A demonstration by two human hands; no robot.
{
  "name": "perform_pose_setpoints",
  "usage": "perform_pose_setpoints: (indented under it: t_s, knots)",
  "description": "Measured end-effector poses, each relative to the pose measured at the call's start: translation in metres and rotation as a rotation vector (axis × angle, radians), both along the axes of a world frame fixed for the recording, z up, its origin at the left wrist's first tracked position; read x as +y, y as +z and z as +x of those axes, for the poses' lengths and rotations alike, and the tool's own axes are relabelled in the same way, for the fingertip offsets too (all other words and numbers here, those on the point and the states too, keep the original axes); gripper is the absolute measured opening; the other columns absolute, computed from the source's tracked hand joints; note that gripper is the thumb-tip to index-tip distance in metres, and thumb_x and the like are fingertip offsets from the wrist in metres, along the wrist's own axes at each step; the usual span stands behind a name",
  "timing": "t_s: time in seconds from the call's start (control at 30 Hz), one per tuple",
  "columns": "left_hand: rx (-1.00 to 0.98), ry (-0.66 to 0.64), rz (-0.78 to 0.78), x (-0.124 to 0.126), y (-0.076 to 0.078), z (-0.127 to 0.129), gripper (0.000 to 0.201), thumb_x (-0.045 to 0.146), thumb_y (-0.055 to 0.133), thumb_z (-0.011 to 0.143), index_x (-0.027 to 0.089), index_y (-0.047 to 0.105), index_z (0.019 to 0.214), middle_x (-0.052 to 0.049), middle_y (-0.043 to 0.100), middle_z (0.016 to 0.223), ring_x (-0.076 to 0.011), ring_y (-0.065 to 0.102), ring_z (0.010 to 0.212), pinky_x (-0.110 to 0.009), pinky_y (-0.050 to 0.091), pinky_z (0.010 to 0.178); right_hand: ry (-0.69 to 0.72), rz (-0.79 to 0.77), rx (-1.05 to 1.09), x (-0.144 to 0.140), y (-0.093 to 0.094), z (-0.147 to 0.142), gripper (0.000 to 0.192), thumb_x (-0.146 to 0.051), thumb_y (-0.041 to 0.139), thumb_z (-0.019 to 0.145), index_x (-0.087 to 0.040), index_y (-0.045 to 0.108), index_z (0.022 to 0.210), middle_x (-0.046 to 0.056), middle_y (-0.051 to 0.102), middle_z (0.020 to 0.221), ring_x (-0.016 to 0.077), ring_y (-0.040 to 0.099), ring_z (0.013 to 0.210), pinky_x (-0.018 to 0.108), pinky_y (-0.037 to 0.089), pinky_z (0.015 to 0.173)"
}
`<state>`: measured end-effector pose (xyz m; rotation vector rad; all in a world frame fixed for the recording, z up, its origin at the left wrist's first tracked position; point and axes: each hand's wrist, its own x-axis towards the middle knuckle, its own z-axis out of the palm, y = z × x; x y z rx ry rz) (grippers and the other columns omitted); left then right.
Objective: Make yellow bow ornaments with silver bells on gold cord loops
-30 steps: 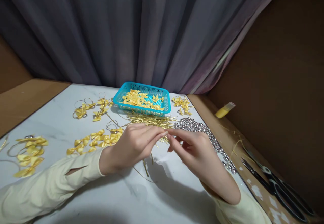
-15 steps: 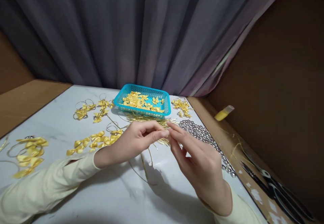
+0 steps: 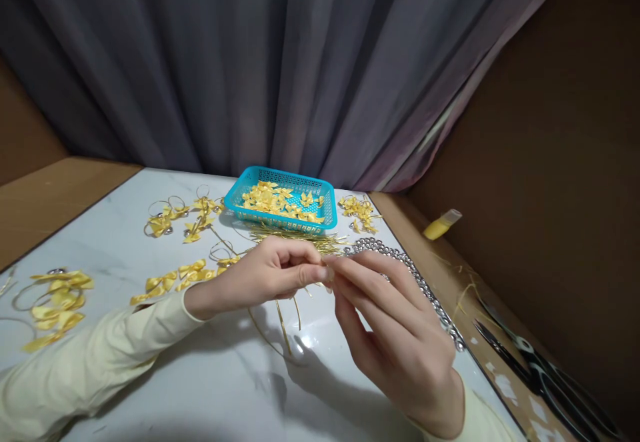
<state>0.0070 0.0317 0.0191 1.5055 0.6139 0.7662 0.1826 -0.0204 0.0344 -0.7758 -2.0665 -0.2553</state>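
Note:
My left hand (image 3: 260, 275) and my right hand (image 3: 390, 325) meet fingertip to fingertip above the white table (image 3: 210, 375). Between them they pinch a thin gold wire (image 3: 280, 319) whose ends hang down and loop onto the table below. Just behind the fingers lies a bundle of gold wires (image 3: 300, 239). A heap of small silver bells (image 3: 400, 265) runs along the table's right edge, partly hidden by my right hand.
A turquoise basket (image 3: 280, 212) of yellow ribbon bows stands at the back. Finished yellow bows on wire loops (image 3: 185, 219) lie left and near the left edge (image 3: 50, 299). Black scissors (image 3: 545, 375) and a yellow tube (image 3: 440, 224) lie on the brown ledge at right.
My right hand has risen and turned so its back faces me, fingers still at the left fingertips. The left hand curled its fingers tighter. The wire ends shifted slightly.

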Motion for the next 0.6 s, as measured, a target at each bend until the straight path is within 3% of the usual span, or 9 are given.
perform_pose_setpoints:
  t_s: [0.6]
  knots:
    - [-0.017,0.005,-0.049,-0.0009,0.0036,0.0012,0.021,0.033,0.058,0.086,0.014,0.065,0.080,0.011,0.028,0.041,-0.0049,0.024,0.038,-0.020,0.018,0.038,-0.039,-0.006,0.003,-0.0010,0.0034,0.0014,0.022,0.005,0.059,0.073,-0.013,0.064,0.085,0.009,0.072,0.083,0.0215,0.063,0.081,0.036,0.054,0.070]
